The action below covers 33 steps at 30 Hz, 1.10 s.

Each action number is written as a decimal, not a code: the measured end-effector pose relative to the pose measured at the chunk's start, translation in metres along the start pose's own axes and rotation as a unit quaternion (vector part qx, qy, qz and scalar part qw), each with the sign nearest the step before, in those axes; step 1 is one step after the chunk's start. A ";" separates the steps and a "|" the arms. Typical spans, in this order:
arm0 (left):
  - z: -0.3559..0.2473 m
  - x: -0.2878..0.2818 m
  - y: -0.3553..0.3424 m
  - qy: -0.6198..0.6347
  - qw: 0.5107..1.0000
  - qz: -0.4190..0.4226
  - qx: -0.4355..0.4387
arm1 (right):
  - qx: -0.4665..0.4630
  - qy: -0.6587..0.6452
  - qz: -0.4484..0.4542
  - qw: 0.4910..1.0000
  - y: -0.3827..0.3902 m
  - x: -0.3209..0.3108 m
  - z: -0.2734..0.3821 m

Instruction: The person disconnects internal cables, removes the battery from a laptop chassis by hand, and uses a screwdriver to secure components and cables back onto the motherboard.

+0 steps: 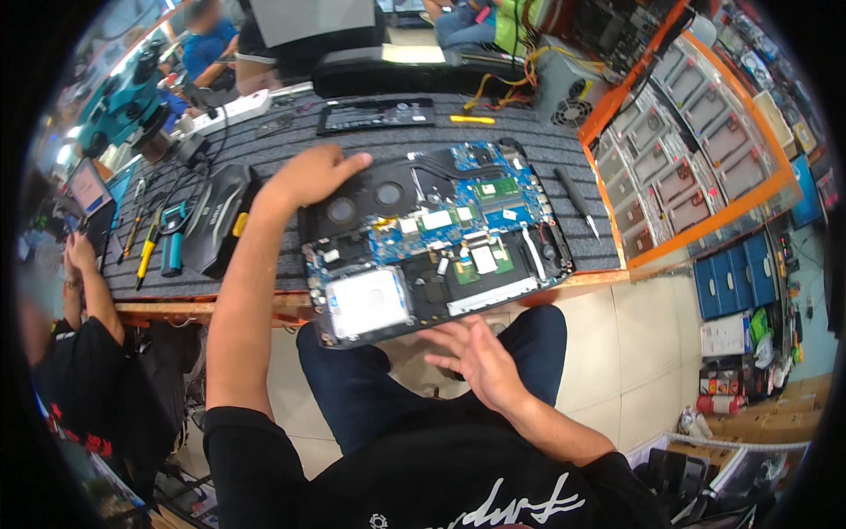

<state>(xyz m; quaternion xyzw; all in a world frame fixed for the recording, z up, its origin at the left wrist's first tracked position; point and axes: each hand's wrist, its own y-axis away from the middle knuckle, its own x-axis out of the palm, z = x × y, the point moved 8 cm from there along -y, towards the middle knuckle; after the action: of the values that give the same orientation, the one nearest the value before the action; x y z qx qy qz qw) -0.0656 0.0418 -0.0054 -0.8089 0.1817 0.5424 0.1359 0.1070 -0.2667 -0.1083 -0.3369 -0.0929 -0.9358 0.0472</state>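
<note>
An opened laptop base [423, 229] lies tilted on the bench, its near edge overhanging my knees. Its blue circuit board [423, 234], two round fans and a silver drive [368, 300] at the near left corner are exposed. My left hand [313, 181] grips the far left corner, thumb stretched across the top; its other fingers are mostly hidden. Below the near edge is my right hand [476, 357], palm up and fingers spread, with some fingertips close to the underside. Whether they touch it, I cannot tell. A screwdriver [577, 203] with a dark handle rests right of the laptop.
A black battery pack [376, 115] and yellow pry tool [471, 119] lie beyond the laptop. To the left are a black case [218, 216], a yellow-handled tool [148, 251] and a teal microscope [123, 101]. An orange-framed rack [696, 150] stands right. A co-worker [88, 353] sits at left.
</note>
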 end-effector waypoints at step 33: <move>-0.160 0.173 0.259 0.755 0.637 0.152 -0.039 | 0.154 0.647 0.041 0.745 -0.228 -0.032 0.167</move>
<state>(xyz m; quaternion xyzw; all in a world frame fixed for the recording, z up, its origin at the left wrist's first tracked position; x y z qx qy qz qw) 0.0128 -0.2828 -0.1120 -0.9022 0.3206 -0.2371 -0.1644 0.2004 -0.0087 -0.0349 0.3582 -0.1690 -0.8993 0.1853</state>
